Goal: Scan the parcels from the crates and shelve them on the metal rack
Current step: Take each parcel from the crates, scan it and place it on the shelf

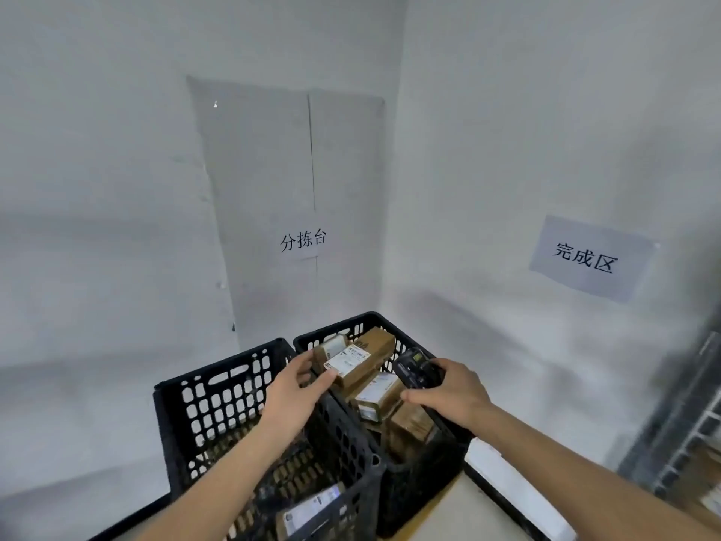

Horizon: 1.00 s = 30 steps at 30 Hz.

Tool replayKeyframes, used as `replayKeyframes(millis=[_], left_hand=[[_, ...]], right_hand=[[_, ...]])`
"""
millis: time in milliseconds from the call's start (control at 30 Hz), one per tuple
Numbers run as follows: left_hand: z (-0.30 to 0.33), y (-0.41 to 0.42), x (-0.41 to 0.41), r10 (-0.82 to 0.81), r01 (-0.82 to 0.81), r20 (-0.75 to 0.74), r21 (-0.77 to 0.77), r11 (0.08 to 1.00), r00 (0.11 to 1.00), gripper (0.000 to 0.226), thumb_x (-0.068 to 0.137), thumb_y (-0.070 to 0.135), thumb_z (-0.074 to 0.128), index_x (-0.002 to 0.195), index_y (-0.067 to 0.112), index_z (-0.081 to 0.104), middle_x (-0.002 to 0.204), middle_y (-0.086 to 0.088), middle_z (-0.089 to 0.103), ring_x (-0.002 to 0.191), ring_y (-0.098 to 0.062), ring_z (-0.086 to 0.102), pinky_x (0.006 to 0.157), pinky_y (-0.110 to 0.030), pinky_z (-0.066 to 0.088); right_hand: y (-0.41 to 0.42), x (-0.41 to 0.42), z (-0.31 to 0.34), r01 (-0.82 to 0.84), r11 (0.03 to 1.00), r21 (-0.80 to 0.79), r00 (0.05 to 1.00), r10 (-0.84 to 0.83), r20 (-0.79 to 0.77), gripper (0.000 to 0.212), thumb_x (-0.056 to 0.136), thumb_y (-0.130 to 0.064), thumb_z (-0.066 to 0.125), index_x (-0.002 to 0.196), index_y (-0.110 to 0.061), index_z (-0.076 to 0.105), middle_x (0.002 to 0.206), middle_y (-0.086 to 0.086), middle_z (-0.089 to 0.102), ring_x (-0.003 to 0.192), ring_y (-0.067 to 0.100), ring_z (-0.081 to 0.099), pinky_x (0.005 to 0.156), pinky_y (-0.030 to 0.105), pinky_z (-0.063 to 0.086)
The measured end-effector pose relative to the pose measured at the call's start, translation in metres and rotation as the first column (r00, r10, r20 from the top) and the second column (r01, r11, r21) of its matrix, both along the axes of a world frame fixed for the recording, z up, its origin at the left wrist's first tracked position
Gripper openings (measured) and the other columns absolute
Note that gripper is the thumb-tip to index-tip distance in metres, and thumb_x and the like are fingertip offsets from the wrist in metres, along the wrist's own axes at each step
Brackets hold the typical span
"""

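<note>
We stood over two black crates set side by side on the tabletop (460, 509), pushed into the wall corner so both stayed within reach. Our left hand (296, 388) had its fingers and thumb curled round a small brown parcel (351, 359), lifted to the rim of the right crate (413, 474) with its white label turned up, as we judged, so the code could be read. Our right hand (452, 396), at three o'clock from that parcel, was closed round a dark scanner (415, 369), its head aimed toward the label at nine o'clock. More parcels (376, 396) lay heaped below in the same crate, waiting their turn. The left crate (218, 400), at nine o'clock, held at least one labelled parcel near its front. The metal rack (686, 435) stood at the far right edge, at three o'clock, close enough, we thought, for shelving after the scan. Two paper signs (589, 257) hung on the walls, marking the stations.
</note>
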<state>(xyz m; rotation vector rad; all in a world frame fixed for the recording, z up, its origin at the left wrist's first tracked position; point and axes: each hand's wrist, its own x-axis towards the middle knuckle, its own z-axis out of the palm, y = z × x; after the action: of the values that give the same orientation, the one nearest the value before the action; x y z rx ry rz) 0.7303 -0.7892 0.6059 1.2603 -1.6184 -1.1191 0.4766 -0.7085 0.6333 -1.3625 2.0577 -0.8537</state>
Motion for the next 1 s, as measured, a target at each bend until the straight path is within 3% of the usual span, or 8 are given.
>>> replayKeyframes(millis=[300,433,533,667,800,933,1000], left_hand=[[-0.064,-0.115,-0.077,-0.007,-0.004,0.071,0.149,0.989,0.997,0.072,0.085,0.042,0.076,0.147,0.024,0.046,0.138,0.002,0.057,0.126,-0.015,0.053,0.106,-0.032,0.045],[-0.098,-0.173,-0.108,0.03,-0.05,0.104,0.201,0.978,0.994,0.073,0.085,0.042,0.077,0.148,0.023,0.045,0.139,0.003,0.057,0.117,-0.01,0.054,0.095,-0.023,0.043],[-0.123,-0.207,-0.122,0.054,-0.085,0.145,0.214,0.973,0.988,0.072,0.085,0.042,0.077,0.147,0.022,0.046,0.139,0.003,0.058,0.114,-0.008,0.055,0.083,-0.014,0.041],[-0.14,-0.237,-0.13,0.059,-0.104,0.196,0.228,0.968,0.979,0.07,0.086,0.033,0.078,0.147,0.018,0.046,0.136,0.004,0.059,0.096,0.003,0.055,0.065,0.001,0.041],[-0.148,-0.254,-0.131,0.037,-0.094,0.224,0.247,0.964,0.974,0.079,0.084,0.032,0.079,0.151,0.014,0.041,0.145,0.001,0.053,0.115,-0.005,0.052,0.091,-0.015,0.038],[-0.159,-0.263,-0.133,0.028,-0.093,0.269,0.235,0.968,0.963,0.083,0.08,0.029,0.084,0.15,0.017,0.041,0.143,0.005,0.053,0.112,-0.001,0.046,0.088,-0.009,0.036],[-0.166,-0.266,-0.134,0.02,-0.09,0.312,0.213,0.973,0.95,0.092,0.072,0.032,0.089,0.149,0.022,0.041,0.143,0.007,0.053,0.116,-0.002,0.045,0.097,-0.018,0.037]], right_hand=[[-0.135,-0.07,-0.068,-0.046,0.991,0.125,0.999,0.047,-0.004,0.054,0.069,-0.046,0.091,0.112,-0.036,0.061,0.095,-0.018,0.065,0.083,-0.001,0.064,0.066,0.019,0.049],[-0.201,-0.102,-0.106,-0.069,0.981,0.182,0.997,0.075,-0.028,0.056,0.07,-0.049,0.091,0.116,-0.029,0.066,0.095,-0.013,0.069,0.083,0.005,0.068,0.073,0.026,0.056],[-0.24,-0.116,-0.131,-0.104,0.975,0.196,0.993,0.113,-0.038,0.06,0.07,-0.052,0.091,0.119,-0.031,0.065,0.101,-0.015,0.067,0.088,0.005,0.064,0.076,0.026,0.051],[-0.277,-0.125,-0.158,-0.12,0.962,0.245,0.991,0.131,-0.028,0.065,0.069,-0.05,0.092,0.125,-0.031,0.063,0.107,-0.011,0.068,0.096,0.01,0.065,0.085,0.03,0.053],[-0.302,-0.126,-0.173,-0.136,0.956,0.26,0.99,0.139,0.004,0.065,0.071,-0.047,0.092,0.126,-0.032,0.062,0.1,-0.015,0.067,0.09,0.005,0.066,0.082,0.029,0.055],[-0.315,-0.127,-0.181,-0.154,0.949,0.276,0.987,0.158,0.006,0.061,0.073,-0.044,0.091,0.125,-0.031,0.062,0.095,-0.017,0.065,0.086,0.002,0.064,0.074,0.024,0.053],[-0.318,-0.127,-0.184,-0.144,0.952,0.269,0.988,0.155,-0.021,0.062,0.073,-0.045,0.09,0.126,-0.03,0.063,0.094,-0.02,0.06,0.084,-0.001,0.058,0.069,0.022,0.048]])
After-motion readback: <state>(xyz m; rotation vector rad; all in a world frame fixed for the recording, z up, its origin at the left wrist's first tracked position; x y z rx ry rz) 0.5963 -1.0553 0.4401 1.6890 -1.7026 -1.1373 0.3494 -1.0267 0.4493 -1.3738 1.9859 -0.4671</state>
